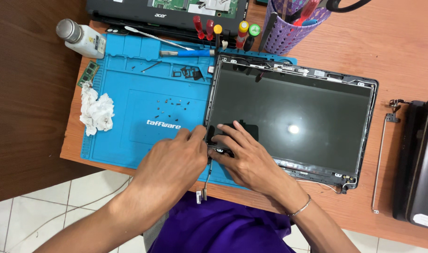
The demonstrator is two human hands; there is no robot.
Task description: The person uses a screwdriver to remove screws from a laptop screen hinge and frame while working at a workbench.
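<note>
A wooden desk point(392, 51) carries a blue silicone repair mat point(143, 100) on its left half. A bare laptop screen panel point(289, 122), glossy, dark and rectangular in a thin grey frame, lies across the mat's right edge. At the panel's near left corner, the left hand point(169, 164) pinches its fingertips together on the frame, while the right hand point(244, 157) presses flat, fingers spread. A crumpled white tissue point(97, 110) sits at the mat's left edge; tiny black screws point(169, 105) dot its centre.
</note>
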